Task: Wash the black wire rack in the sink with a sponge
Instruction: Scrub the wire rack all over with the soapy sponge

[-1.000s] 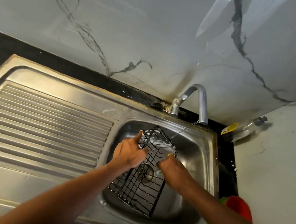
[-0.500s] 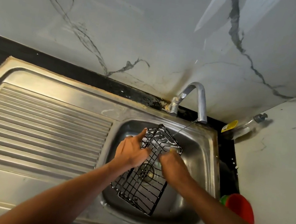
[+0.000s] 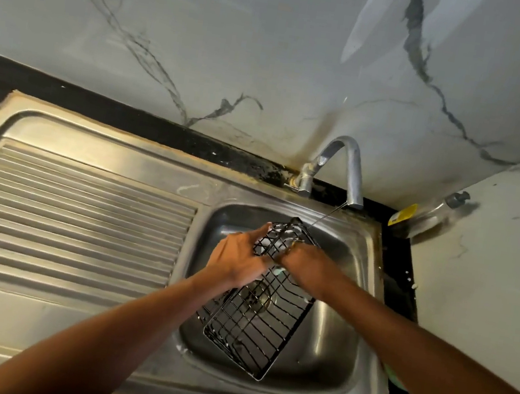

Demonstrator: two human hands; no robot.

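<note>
Rack: the black wire rack (image 3: 252,327) lies tilted in the sink (image 3: 344,344). Its far end is raised between my hands and its near end sits low in the basin, below my wrists.
Left hand: my left hand (image 3: 235,260) grips the rack's left edge near the raised end.
Right hand: my right hand (image 3: 306,264) bears on the wires just right of the left, fingers curled under. A pale sliver of sponge (image 3: 278,270) shows at its near edge, so I judge it clamped on the sponge.
Step in hand: scrubbing the raised end, by my judgement.
Method: use the left grip as a firm counter-hold. Run the sponge along each wire, then across the joints, where grime is likely to lodge.
Water: a thin stream (image 3: 326,217) from the faucet (image 3: 352,177) lands just beyond my fingers. Hold the scrubbed section under it.
Risk: wet wire may slip, and the low end may scrape the basin by the drain (image 3: 258,298).
Outward: drainboard (image 3: 82,204) left of my left arm; bottle (image 3: 428,215) beyond my right hand.
</note>
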